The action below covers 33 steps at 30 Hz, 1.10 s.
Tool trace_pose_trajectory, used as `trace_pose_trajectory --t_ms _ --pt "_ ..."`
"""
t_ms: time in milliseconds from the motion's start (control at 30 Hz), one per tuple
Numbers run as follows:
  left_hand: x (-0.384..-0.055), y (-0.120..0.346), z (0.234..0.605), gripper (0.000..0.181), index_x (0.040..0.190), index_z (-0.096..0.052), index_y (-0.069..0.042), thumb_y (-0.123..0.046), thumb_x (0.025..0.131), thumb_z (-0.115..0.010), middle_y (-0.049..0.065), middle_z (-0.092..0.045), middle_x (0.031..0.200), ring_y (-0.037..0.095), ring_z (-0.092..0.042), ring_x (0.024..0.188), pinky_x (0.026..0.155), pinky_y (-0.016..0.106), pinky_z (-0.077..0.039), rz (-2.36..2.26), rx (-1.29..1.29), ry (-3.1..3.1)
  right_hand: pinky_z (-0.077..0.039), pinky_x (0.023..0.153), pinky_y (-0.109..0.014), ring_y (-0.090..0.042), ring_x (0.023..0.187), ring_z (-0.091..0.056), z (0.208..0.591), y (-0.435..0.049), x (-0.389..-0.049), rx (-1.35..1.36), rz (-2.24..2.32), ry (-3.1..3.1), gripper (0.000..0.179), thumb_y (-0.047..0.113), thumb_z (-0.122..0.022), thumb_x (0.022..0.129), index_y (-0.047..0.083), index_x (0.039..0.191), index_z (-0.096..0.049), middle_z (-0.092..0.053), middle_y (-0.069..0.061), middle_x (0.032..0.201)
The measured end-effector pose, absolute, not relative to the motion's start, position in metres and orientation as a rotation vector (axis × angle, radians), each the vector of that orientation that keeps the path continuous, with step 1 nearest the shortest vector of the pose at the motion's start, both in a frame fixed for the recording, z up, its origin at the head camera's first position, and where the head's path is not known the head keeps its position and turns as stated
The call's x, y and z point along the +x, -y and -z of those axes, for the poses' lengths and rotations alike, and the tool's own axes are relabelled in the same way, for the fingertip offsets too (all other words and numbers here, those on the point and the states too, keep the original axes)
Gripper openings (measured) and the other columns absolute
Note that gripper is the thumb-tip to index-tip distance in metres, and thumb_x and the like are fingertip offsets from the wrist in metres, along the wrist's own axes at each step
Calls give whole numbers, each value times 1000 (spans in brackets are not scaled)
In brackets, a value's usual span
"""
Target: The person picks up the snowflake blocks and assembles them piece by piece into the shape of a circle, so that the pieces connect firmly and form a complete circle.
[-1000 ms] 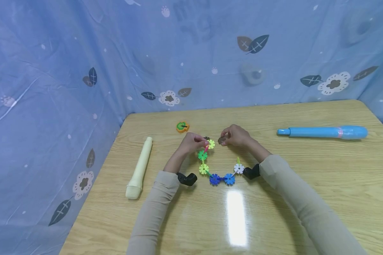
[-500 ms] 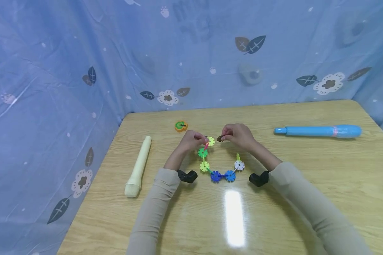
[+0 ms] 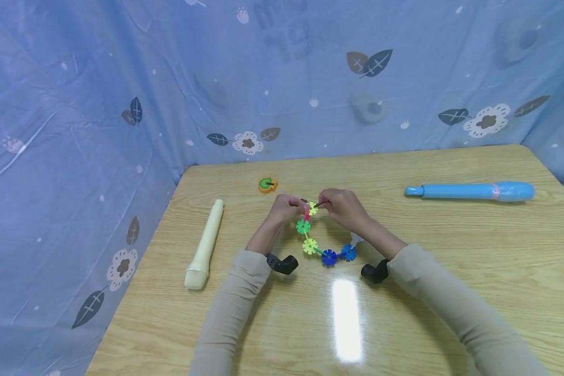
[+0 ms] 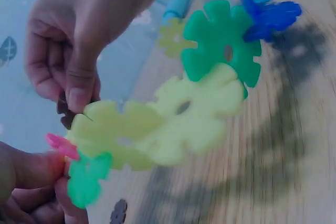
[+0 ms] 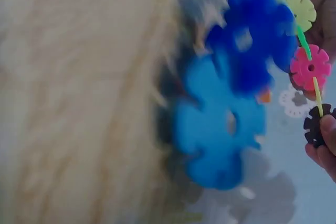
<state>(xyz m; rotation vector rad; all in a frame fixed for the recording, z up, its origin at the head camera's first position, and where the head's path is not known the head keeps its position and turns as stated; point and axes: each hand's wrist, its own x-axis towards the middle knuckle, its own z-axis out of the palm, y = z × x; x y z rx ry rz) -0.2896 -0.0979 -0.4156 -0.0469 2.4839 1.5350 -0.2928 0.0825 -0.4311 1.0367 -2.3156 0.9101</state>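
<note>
My left hand pinches the pink snowflake disc near one end of a linked chain of plastic discs. My right hand pinches a dark brown disc edge-on against the yellow end disc; in the right wrist view the two look slotted together, though how deeply I cannot tell. From the left hand the chain curves through a green disc, a yellow-green disc, a dark blue disc and a light blue disc to a white disc, partly hidden by the right forearm.
Another dark disc lies beyond the left hand. An orange-and-green tree-shaped piece sits farther back. A pale yellow baton lies at left and a blue baton at right. Blue patterned cloth borders the wooden table.
My right hand has moved left, bringing the brown disc against the yellow end disc. The chain's lower part has shifted slightly right, its white end now beside the right forearm.
</note>
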Motion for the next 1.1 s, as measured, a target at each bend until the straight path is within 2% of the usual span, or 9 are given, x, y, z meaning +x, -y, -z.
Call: trace_pose_trajectory --t_ms 233,467,600,733,833,900,967,1033,1100 --pt "-277 106 415 15 89 -74 -6 -18 82 -70 7 -71 89 19 -64 80 71 27 -47 -1195 235 -2933 -46 54 -26 -12 57 -57 429 -74 -296 1133 -841 2355 5 4 -69 79 4 77 -65 -66 -6 71" --pt "-273 107 412 16 88 -75 -12 -22 75 -73 2 -72 85 17 -60 78 74 28 -43 -904 660 -3182 -50 57 -25 -14 61 -62 430 -64 -301 1222 -959 2349 5 0 -68 79 4 78 -66 -68 -6 74" --pt "-272 111 415 11 84 -75 -10 -18 77 -73 2 -72 81 14 -63 73 68 25 -46 -889 637 -3150 -53 65 -27 -20 74 -68 428 -60 -304 1302 -1041 2402 8 -2 -65 81 3 87 -68 -71 -10 84" --pt "-271 119 416 7 80 -75 -10 -17 78 -72 1 -72 79 13 -63 70 68 29 -49 -870 538 -3180 -54 71 -35 -26 86 -67 423 -60 -316 1161 -1116 2564 23 -2 -65 81 -2 104 -67 -68 -17 99" --pt "-270 126 416 6 78 -74 -11 -17 78 -72 0 -71 78 13 -61 70 68 29 -48 -883 438 -3171 -49 55 -29 -19 65 -60 420 -58 -329 981 -1139 2736 30 4 -67 82 -1 112 -65 -67 -20 86" --pt "-269 130 416 6 78 -74 -11 -17 78 -73 0 -71 79 13 -61 70 67 28 -47 -904 393 -3152 -36 43 -24 -12 48 -44 421 -55 -338 925 -1083 2858 32 11 -68 82 2 113 -65 -64 -17 71" --pt "-268 132 417 7 78 -74 -10 -17 77 -73 1 -72 78 14 -62 70 66 28 -47 -925 380 -3134 -25 41 -21 -8 43 -30 423 -50 -345 904 -1017 2976 34 16 -70 81 6 113 -66 -67 -13 73" --pt "-267 132 418 7 77 -74 -10 -16 77 -74 1 -72 78 14 -63 69 66 28 -47 -930 384 -3130 -33 44 -23 -10 47 -42 427 -45 -350 905 -939 3050 34 20 -72 80 10 111 -67 -70 -10 84" --pt "-266 133 418 7 76 -74 -9 -16 77 -74 1 -72 76 14 -64 69 66 28 -48 -931 388 -3135 -42 53 -28 -15 62 -55 430 -41 -352 892 -863 3083 32 23 -73 78 11 107 -69 -69 -9 98"
